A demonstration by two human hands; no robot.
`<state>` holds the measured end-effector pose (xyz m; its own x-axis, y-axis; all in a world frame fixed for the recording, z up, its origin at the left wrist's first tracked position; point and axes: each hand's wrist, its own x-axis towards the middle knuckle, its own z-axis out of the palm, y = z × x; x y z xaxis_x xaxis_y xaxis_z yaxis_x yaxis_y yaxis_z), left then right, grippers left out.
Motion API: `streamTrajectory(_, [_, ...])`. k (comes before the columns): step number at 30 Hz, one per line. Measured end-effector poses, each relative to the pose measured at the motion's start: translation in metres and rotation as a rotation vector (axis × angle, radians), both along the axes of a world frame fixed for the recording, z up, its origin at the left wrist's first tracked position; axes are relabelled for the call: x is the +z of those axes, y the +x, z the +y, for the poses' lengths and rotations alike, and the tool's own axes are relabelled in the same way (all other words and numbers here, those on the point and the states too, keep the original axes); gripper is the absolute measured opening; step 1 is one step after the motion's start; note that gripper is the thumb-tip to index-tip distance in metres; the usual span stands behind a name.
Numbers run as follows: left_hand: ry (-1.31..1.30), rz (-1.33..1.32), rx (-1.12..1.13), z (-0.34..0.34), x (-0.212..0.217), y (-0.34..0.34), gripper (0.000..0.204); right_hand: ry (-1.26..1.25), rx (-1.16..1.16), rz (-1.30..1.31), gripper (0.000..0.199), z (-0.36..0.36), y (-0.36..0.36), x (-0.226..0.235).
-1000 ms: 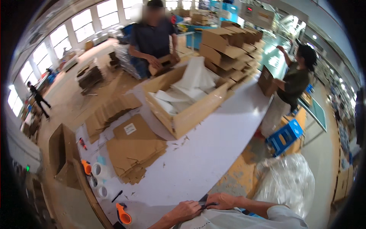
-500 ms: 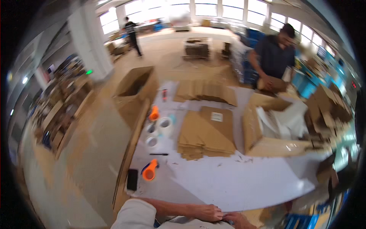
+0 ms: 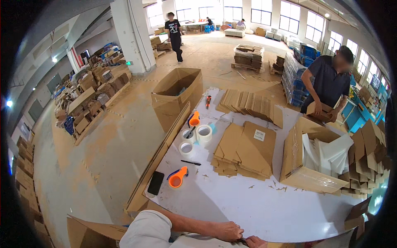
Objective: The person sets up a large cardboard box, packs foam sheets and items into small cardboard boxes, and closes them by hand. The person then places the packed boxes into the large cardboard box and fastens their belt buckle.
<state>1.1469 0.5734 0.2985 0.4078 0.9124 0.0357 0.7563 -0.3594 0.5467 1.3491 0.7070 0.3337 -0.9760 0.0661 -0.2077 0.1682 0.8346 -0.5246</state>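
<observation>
At the near edge of the white table, my left hand [image 3: 230, 231] is closed, its fingers curled in close to my body. My right hand [image 3: 255, 242] is right beside it, also closed and partly cut off by the lower edge. Something small and dark shows between the two hands, too hidden to name. Ahead of them is a stack of flat brown cardboard pieces [image 3: 231, 151] with a white label on top. To the left are an orange tape dispenser [image 3: 176, 180], a black phone [image 3: 156, 183] and a black pen [image 3: 190, 162].
Tape rolls [image 3: 204, 133] and a second orange dispenser [image 3: 194, 119] sit farther left. A row of folded cardboard [image 3: 252, 105] lies at the back. An open carton [image 3: 312, 178] with white sheets stands right. Across the table a co-worker [image 3: 326, 80] handles a small box.
My view has swung left, so the table appears farther right. Both hands stay together at the near edge. The distant person now faces this way.
</observation>
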Motion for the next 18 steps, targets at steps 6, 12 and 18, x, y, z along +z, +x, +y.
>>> streamTrajectory(6, [-0.097, -0.134, 0.046, -0.032, -0.016, 0.011, 0.014, -0.157, -0.066, 0.028, 0.031, -0.002, 0.026, -0.052])
streamTrajectory(12, [0.149, 0.104, 0.199, -0.039, 0.012, -0.007, 0.007, 0.014, 0.006, 0.477, 0.008, -0.004, -0.016, -0.005])
streamTrajectory(18, [0.034, -0.096, 0.343, -0.021, 0.012, -0.016, 0.027, -1.475, -0.672, -0.301, 0.026, 0.005, -0.021, -0.024])
